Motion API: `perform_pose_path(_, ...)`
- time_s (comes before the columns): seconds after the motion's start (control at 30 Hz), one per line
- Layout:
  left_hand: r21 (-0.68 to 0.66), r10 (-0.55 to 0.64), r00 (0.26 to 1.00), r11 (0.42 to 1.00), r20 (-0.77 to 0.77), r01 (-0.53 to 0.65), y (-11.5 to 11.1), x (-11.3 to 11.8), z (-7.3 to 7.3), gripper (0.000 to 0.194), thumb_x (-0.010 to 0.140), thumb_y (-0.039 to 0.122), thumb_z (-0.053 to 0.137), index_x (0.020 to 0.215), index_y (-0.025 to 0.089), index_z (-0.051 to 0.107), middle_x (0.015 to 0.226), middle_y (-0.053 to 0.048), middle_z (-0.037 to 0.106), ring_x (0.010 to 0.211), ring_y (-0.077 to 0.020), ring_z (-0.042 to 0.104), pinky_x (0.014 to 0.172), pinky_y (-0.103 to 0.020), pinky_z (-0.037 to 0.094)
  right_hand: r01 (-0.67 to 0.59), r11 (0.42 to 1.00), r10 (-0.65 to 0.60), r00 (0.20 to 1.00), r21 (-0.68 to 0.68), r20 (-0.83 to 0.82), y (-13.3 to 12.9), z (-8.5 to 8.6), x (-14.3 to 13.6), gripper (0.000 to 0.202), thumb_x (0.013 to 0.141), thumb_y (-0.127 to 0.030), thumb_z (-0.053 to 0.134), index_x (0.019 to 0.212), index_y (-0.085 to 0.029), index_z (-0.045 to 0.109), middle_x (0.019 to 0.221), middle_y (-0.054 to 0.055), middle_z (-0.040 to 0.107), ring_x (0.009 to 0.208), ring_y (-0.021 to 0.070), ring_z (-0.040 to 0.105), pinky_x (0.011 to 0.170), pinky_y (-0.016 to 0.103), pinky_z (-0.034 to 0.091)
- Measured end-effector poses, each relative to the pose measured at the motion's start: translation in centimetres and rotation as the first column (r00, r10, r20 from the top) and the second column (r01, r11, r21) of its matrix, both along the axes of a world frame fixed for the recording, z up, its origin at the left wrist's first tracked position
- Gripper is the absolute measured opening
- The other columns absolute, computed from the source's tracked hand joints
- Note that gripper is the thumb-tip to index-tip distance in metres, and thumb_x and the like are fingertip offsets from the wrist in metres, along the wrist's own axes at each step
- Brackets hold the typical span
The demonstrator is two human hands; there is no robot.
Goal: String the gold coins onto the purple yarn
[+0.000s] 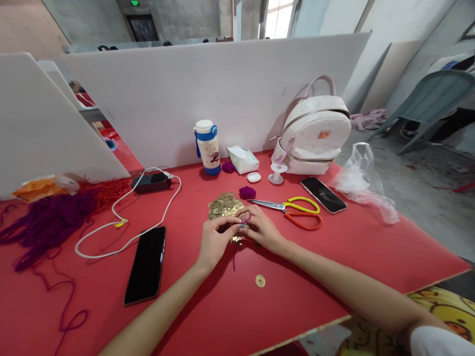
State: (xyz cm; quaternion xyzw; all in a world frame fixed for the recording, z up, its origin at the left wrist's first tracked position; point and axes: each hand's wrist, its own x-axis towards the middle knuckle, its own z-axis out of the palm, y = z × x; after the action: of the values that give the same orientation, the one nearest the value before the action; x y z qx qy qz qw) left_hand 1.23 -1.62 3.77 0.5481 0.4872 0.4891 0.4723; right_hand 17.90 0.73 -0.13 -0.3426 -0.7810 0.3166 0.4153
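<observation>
My left hand (216, 240) and my right hand (262, 230) meet at the middle of the red table, fingertips pinched together on a thin purple cord (234, 261). One end of the cord hangs below my fingers, and a small loop of it shows near my right fingers. Just behind the hands lies a pile of brass-coloured coins (224, 203); a few more glint beneath my fingers. A single round coin (260, 280) with a square centre lies nearer to me. Scissors (294, 207) with yellow and orange handles rest beyond my right hand. A purple yarn bundle (247, 192) sits beside the pile.
On the left are a black phone (145, 265), a white cable (102, 255), a power bank (151, 182) and tangled purple yarn (52, 223). Toward the back stand a bottle (208, 147), tissues (243, 159), a spool (277, 174) and a white backpack (315, 131). Another phone (323, 194) and a plastic bag (364, 177) lie right.
</observation>
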Motion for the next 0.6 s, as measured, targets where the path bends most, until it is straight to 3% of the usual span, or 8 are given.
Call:
perform_pose_path(0.13, -0.042, -0.019, 1.000, 0.999, -0.004, 0.019, 0.7, -0.4, -1.0, 0.008, 0.072, 0.021, 0.068, 0.077, 0.017, 0.072, 0.073, -0.004, 0.072, 0.064, -0.0164, 0.066, 0.060, -0.026, 0.052, -0.028, 0.955, -0.049, 0.968, -0.297, -0.247, -0.1, 0.3, -0.1, 0.044, 0.077, -0.037, 0.073, 0.117, -0.023, 0.059, 0.091, 0.003, 0.062, 0.078, 0.0179, 0.058, 0.071, 0.032, 0.051)
perform_pose_path(0.23, -0.037, -0.027, 0.999, 0.999, -0.018, 0.026, 1.0, -0.4, -1.3, 0.006, 0.072, 0.021, 0.068, 0.076, 0.017, 0.066, 0.069, -0.002, 0.068, 0.061, -0.0137, 0.063, 0.057, -0.023, 0.049, -0.103, 0.905, -0.075, 0.916, -0.412, -0.394, -0.4, 0.9, -0.1, 0.028, 0.087, -0.046, 0.059, 0.094, -0.020, 0.065, 0.077, 0.001, 0.059, 0.065, 0.0136, 0.055, 0.059, 0.026, 0.048)
perform_pose_path(0.33, -0.019, -0.020, 1.000, 1.000, -0.010, 0.020, 0.9, -0.4, -1.3, 0.013, 0.072, 0.018, 0.069, 0.078, 0.018, 0.058, 0.067, 0.002, 0.063, 0.059, -0.0122, 0.062, 0.056, -0.021, 0.047, -0.127, 0.853, -0.142, 0.877, -0.507, -0.459, -0.8, 1.3, -0.2, 0.039, 0.090, -0.054, 0.051, 0.076, -0.019, 0.061, 0.062, -0.002, 0.051, 0.046, 0.0091, 0.043, 0.042, 0.022, 0.037)
perform_pose_path(0.47, -0.008, -0.060, 0.998, 0.998, -0.010, 0.060, 0.7, -0.4, -1.2, 0.012, 0.075, 0.018, 0.066, 0.081, 0.019, 0.056, 0.065, 0.003, 0.062, 0.051, -0.0105, 0.060, 0.054, -0.021, 0.047, -0.152, 0.825, -0.163, 0.858, -0.544, -0.486, -0.8, 1.4, -0.1, 0.043, 0.086, -0.060, 0.053, 0.073, -0.020, 0.058, 0.056, -0.004, 0.044, 0.041, 0.0084, 0.037, 0.036, 0.021, 0.030)
perform_pose_path(0.6, -0.004, -0.070, 0.998, 0.998, 0.004, 0.070, 0.8, -0.5, -1.5, 0.009, 0.077, 0.019, 0.065, 0.079, 0.019, 0.056, 0.062, 0.004, 0.061, 0.047, -0.0105, 0.058, 0.051, -0.022, 0.047, -0.094, 0.868, -0.158, 0.878, -0.487, -0.453, -0.3, 1.3, 0.3, 0.046, 0.085, -0.064, 0.052, 0.067, -0.021, 0.057, 0.061, 0.000, 0.047, 0.051, 0.0133, 0.044, 0.043, 0.025, 0.038)
